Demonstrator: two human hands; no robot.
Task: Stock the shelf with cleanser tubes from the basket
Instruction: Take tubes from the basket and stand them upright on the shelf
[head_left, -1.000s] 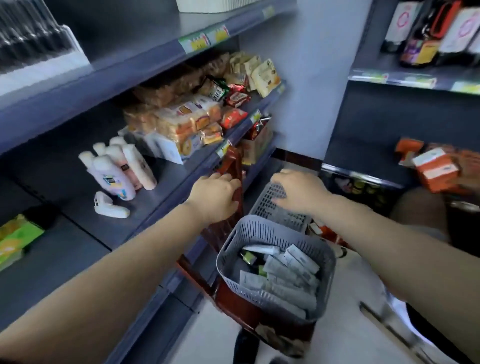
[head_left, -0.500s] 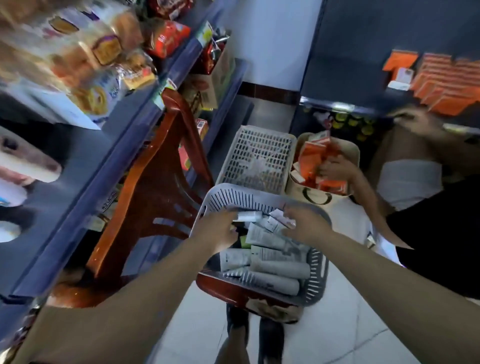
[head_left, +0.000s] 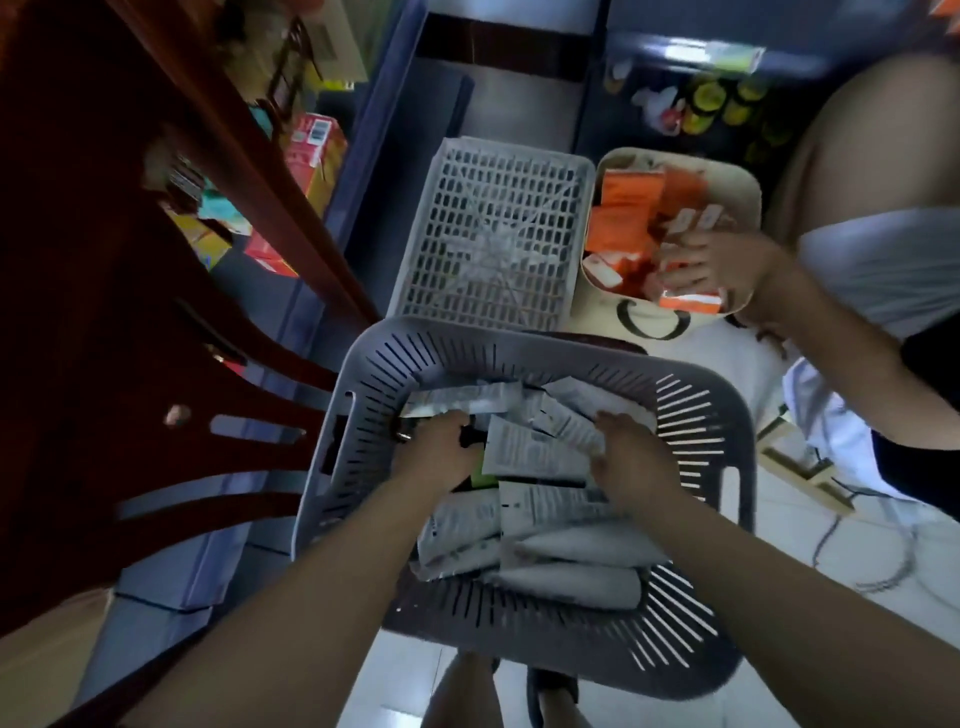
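A grey slotted basket (head_left: 701, 410) sits on a red-brown chair, right below me. Inside lie several white cleanser tubes (head_left: 566, 577) in a loose pile. Both my hands are down among them. My left hand (head_left: 436, 452) curls its fingers over a tube with a dark cap at the left of the pile, just under a long white tube (head_left: 462, 400). My right hand (head_left: 631, 457) grips the end of a printed tube (head_left: 561, 426) at the right of the pile. Only the lower shelf edge (head_left: 400, 104) shows, at the upper left.
The chair's back (head_left: 156, 322) rises at the left, between the basket and the shelves. A white lattice crate (head_left: 493, 234) lies upside down beyond the basket. Another person's hand (head_left: 717, 265) reaches into a beige tub (head_left: 750, 182) of orange packets. Cables (head_left: 857, 551) trail on the floor at the right.
My view has tipped down onto the basket. Both hands have gone from the chair back and crate into the basket, and their fingers have closed on tubes.
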